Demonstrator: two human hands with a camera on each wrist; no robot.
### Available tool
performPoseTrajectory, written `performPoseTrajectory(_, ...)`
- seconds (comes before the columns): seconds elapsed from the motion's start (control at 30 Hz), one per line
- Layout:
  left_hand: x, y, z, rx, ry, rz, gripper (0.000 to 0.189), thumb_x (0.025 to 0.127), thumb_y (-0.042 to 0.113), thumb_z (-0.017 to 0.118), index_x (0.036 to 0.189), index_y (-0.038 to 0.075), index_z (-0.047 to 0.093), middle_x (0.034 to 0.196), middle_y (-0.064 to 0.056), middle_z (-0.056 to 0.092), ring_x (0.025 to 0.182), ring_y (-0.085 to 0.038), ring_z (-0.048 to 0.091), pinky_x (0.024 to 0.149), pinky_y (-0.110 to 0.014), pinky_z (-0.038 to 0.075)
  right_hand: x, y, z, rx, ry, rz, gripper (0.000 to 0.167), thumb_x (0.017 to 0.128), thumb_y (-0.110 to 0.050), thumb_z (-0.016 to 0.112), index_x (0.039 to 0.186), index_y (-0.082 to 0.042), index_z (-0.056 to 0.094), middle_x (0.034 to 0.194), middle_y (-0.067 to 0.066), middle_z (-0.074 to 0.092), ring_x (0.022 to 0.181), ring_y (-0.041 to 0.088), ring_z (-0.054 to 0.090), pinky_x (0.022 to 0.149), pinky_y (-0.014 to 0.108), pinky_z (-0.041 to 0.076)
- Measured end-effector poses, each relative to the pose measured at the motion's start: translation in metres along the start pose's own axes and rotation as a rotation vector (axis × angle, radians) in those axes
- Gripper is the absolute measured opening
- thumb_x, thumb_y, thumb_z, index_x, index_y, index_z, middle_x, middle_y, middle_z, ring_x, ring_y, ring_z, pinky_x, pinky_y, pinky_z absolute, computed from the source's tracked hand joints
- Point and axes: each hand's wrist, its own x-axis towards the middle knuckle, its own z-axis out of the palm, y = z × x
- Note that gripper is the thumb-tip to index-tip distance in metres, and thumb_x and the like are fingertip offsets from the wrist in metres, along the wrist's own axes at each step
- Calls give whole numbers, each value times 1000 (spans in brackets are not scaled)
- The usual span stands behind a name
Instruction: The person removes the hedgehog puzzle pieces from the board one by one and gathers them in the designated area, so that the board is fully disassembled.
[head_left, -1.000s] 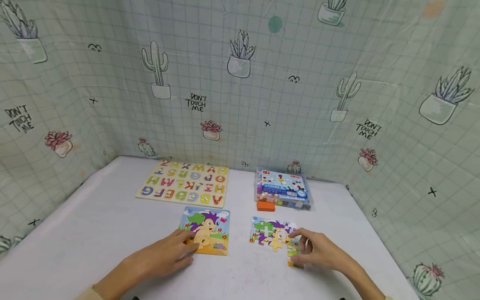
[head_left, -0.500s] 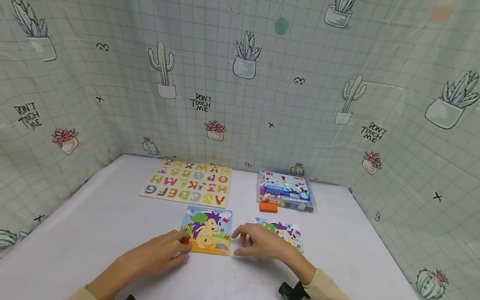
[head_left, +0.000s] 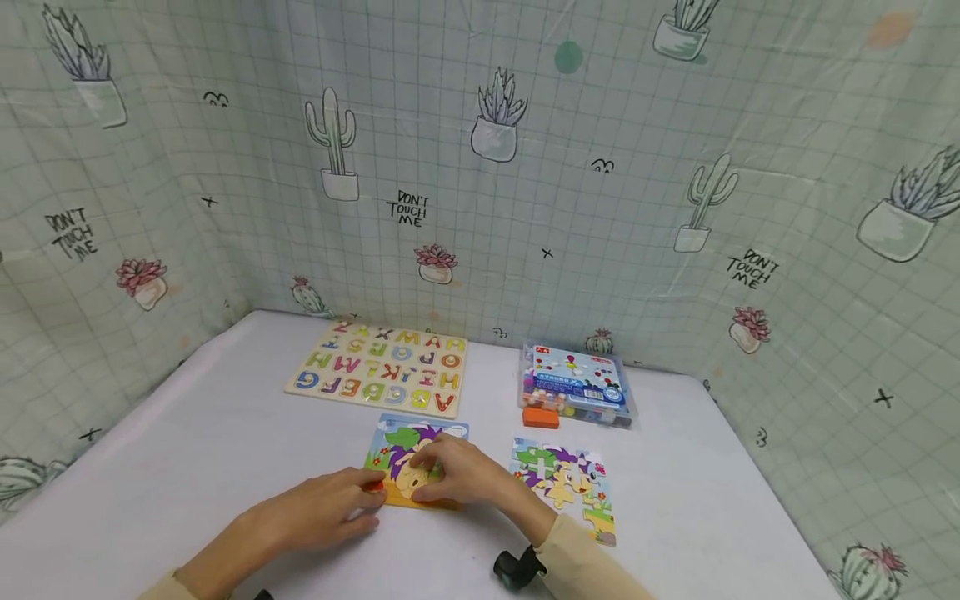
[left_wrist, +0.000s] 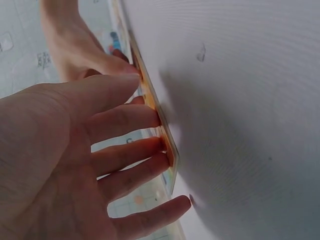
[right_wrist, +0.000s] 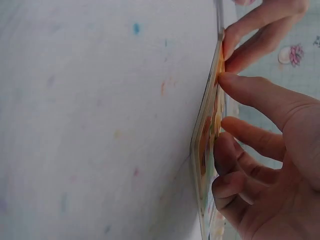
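Observation:
A square picture puzzle [head_left: 382,454] showing a purple-haired hedgehog sits in its shallow board on the white table. My left hand [head_left: 326,508] rests its fingertips on the board's near left part, fingers mostly straight in the left wrist view. Over the picture's lower middle is my right hand [head_left: 465,475], thumb and index finger spread apart with their tips at the puzzle's surface. Its other fingers [right_wrist: 227,187] are bent in the right wrist view. A second hedgehog picture [head_left: 600,521], made of loose jigsaw pieces, lies to the right, with gaps along its lower left.
A wooden alphabet board [head_left: 378,367] lies behind the puzzle. At the back right a clear plastic box [head_left: 577,383] with a blue-and-white label stands, an orange block [head_left: 541,418] in front of it. A cactus-print curtain [head_left: 495,208] encloses the table.
My right hand has travelled left from the loose-piece picture to over the framed puzzle. My left hand stays at the board's left side. The view has shifted slightly.

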Motion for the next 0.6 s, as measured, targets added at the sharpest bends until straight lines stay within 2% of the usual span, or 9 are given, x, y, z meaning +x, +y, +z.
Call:
performPoseTrajectory(0.33,1,2,0,-5,-27,-19,38,91,35,69,120,11,71,140,-11,57,130,-31,53,103,-51,47,4,-6,1,21,-28,-2,37,82,-35,80,114,-19,72,97,-8,65,87,2,53,76,15,44)
performPoseTrajectory(0.6,3,3,-1,-15,-22,-35,38,90,35,69,120,13,71,139,-11,57,131,-31,53,104,-52,47,3,-5,-1,22,-11,-8,40,81,-36,80,118,-22,73,96,-9,64,85,3,51,71,14,42)
